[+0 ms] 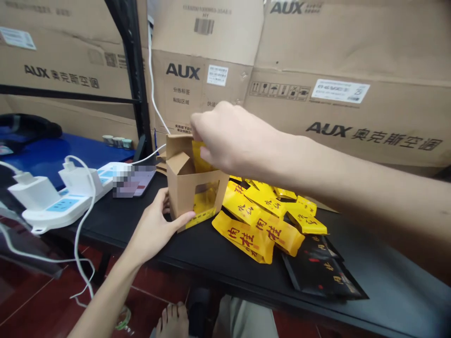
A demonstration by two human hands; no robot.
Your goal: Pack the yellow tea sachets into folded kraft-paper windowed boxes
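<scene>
A small brown cardboard box (181, 192) with a clear window stands on the black table, its top flaps raised. Around its lower left side, my left hand (158, 225) grips it, thumb on the front. Over the open top, my right hand (223, 136) is closed on a yellow packet (200, 157), which is partly inside the box. More yellow shows through the window. To the right of the box lie several yellow packets (243, 234) with dark red lettering, in a loose pile. Several black packets (324, 270) lie in front of them, near the table's edge.
A white power strip (77, 202) with plugged-in chargers and loose white cables lies at the left. Beside it is a flat, partly blurred-out object (141, 180). Large AUX cartons (197, 84) stand behind the table. A black metal frame (132, 61) rises at the back left.
</scene>
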